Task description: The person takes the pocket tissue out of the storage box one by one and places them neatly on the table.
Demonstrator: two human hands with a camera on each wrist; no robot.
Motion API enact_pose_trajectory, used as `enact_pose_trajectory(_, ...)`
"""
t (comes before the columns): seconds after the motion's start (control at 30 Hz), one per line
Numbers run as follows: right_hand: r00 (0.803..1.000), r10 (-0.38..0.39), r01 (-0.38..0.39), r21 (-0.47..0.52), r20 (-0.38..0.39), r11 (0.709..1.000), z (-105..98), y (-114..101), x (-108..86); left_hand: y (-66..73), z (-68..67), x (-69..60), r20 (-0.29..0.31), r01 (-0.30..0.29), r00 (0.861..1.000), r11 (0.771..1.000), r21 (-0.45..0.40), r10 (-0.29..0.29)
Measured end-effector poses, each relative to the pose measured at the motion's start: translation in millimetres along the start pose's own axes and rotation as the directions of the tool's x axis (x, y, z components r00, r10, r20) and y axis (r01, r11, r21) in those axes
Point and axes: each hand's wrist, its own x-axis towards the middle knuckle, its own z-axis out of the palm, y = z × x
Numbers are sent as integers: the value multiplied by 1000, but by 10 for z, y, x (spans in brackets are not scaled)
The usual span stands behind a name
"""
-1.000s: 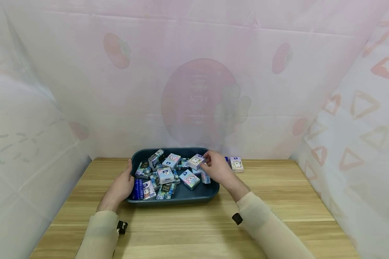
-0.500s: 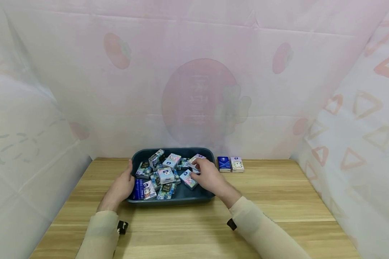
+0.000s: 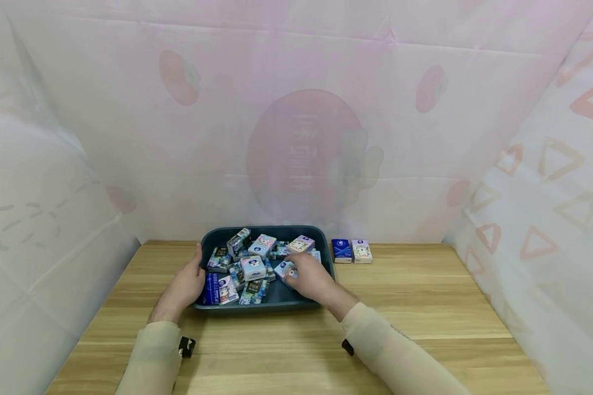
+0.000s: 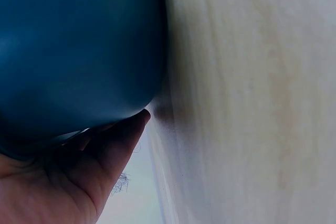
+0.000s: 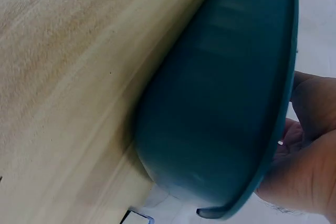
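Observation:
A dark teal tray (image 3: 277, 299) holds several small pocket tissue packs. My left hand (image 3: 183, 285) grips its left wall; in the left wrist view, the fingers (image 4: 113, 150) lie along the outside. Over the tray's right part, my right hand (image 3: 312, 278) pinches a light blue tissue pack (image 3: 284, 269), partly covered by the hand. A white tissue pack (image 3: 301, 244) lies just behind those fingers. In the right wrist view, the tray's wall (image 5: 220, 93) hides the fingertips and the pack.
To the right of the tray, a dark blue tissue pack (image 3: 341, 250) and a white-purple one (image 3: 362, 250) lie side by side on the wooden table (image 3: 405, 285). Printed cloth (image 3: 202, 148) hangs behind the table and at both sides.
My right hand has left the white pack at the tray's back right and come forward and left to the light blue pack. The left hand stays on the tray.

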Motion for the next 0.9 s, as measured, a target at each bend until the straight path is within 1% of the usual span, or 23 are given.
enact_pose_trajectory(0.23,1000,-9,9,-137,0,991,240,215,130,-6,1,-6,12,13,1000,1000,-18,-12)
enact_pose_trajectory(0.3,1000,-4,3,-146,-5,989,304,272,167,-5,-1,-7,12,15,1000,1000,-17,-15)
enact_pose_trajectory(0.4,1000,-4,1,-153,-16,988,348,303,190,-1,-4,-9,12,15,1000,1000,-16,-15)
enact_pose_trajectory(0.57,999,-21,15,-193,-30,981,324,245,180,9,-13,-8,10,12,1000,1000,-13,-12)
enact_pose_trajectory(0.67,1000,-9,3,-203,-30,979,333,231,187,10,-13,-8,9,9,1000,1000,-10,-9)
enact_pose_trajectory(0.7,999,-4,-2,-199,-34,980,353,248,198,10,-12,-8,8,8,1000,1000,-9,-7)
enact_pose_trajectory(0.77,1000,9,-13,-187,-25,982,331,220,188,9,-9,-8,6,5,1000,1000,-8,-5)
enact_pose_trajectory(0.8,1000,6,-11,-198,-26,980,341,237,201,9,-7,-9,5,3,1000,1000,-8,-3)
enact_pose_trajectory(0.9,1000,-3,0,-189,-18,982,291,211,177,9,-5,-9,2,0,1000,1000,-3,0)
